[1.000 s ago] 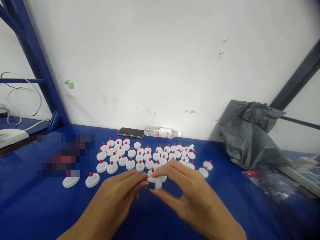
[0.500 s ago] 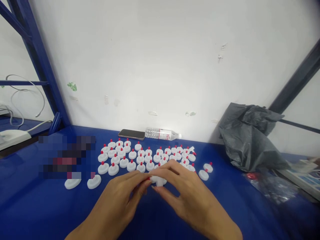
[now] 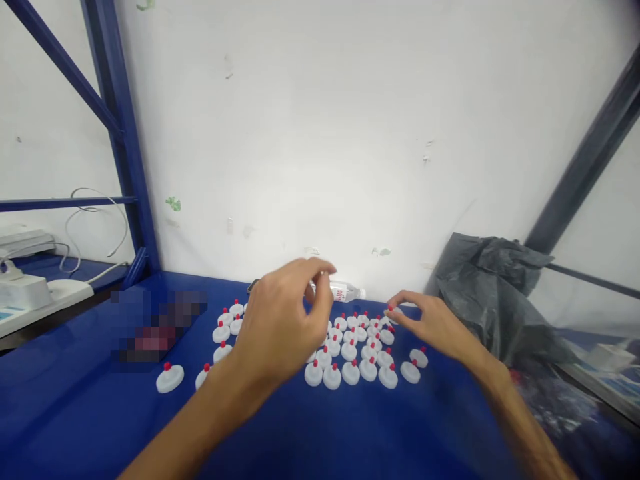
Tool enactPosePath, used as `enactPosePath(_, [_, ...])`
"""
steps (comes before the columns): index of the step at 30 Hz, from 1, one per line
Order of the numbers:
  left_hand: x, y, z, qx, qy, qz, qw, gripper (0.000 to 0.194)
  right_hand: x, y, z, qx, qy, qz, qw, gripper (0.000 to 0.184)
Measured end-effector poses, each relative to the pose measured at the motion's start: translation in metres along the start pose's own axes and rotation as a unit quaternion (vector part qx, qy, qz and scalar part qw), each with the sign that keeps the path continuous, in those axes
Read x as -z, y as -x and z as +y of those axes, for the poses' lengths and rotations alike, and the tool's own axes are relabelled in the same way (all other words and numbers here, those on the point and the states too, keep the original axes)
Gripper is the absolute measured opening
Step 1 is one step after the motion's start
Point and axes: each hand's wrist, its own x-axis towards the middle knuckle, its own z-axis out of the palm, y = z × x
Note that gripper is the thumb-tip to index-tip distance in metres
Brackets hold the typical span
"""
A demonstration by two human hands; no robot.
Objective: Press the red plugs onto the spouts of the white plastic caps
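Observation:
Many white round caps with red tips (image 3: 332, 378) stand in loose rows on the blue table (image 3: 320, 433). My left hand (image 3: 285, 317) is raised over the left part of the rows, its thumb and index finger curled together. Anything between those fingertips is too small or hidden to name. At the right end of the rows, my right hand (image 3: 433, 323) pinches a white cap with a red tip (image 3: 396, 315) between thumb and fingers. Some caps are hidden behind my left hand. Two caps (image 3: 411, 372) sit a little apart, below my right hand.
Against the wall lies a clear plastic bottle (image 3: 345, 292), partly behind my left hand; a phone's corner (image 3: 253, 287) shows beside it. A grey plastic bag (image 3: 490, 293) stands at right, with clear plastic wrapping (image 3: 555, 400) nearby. A blurred-out patch (image 3: 160, 330) covers something at left.
My hands were together over the near caps around a white piece and have moved apart. The left rose up and left; the right went up and right to a cap. The view tilted upward.

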Motion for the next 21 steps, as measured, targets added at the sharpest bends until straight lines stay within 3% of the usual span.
enactPosePath(4, [0.009, -0.037, -0.035, -0.03, -0.097, -0.042, 0.994, 0.025, -0.007, 0.005, 0.03, -0.025, 0.022, -0.023, 0.999, 0.025])
enactPosePath(7, [0.029, -0.029, -0.075, 0.025, -0.147, -0.078, 0.986, 0.024, -0.009, 0.011, 0.039, -0.05, 0.028, -0.079, 0.995, 0.024])
enactPosePath(9, [0.044, -0.003, -0.101, 0.075, -0.163, -0.077, 0.981, 0.029, -0.01, 0.013, 0.039, -0.058, 0.02, -0.106, 0.992, 0.022])
enactPosePath(12, [0.058, 0.052, -0.137, 0.098, -0.209, -0.087, 0.969, 0.042, -0.012, 0.013, 0.036, -0.064, -0.004, -0.136, 0.989, 0.018])
enactPosePath(16, [0.057, 0.125, -0.173, 0.154, -0.264, -0.109, 0.946, 0.058, -0.013, 0.014, 0.035, -0.066, -0.022, -0.156, 0.985, 0.015])
enactPosePath(18, [0.052, 0.148, -0.18, 0.176, -0.246, -0.113, 0.946, 0.06, -0.012, 0.014, 0.036, -0.051, -0.027, -0.124, 0.991, 0.022])
enactPosePath(21, [0.046, 0.159, -0.175, 0.213, -0.193, -0.14, 0.947, 0.062, -0.014, 0.012, 0.04, -0.038, -0.039, -0.029, 0.998, 0.037])
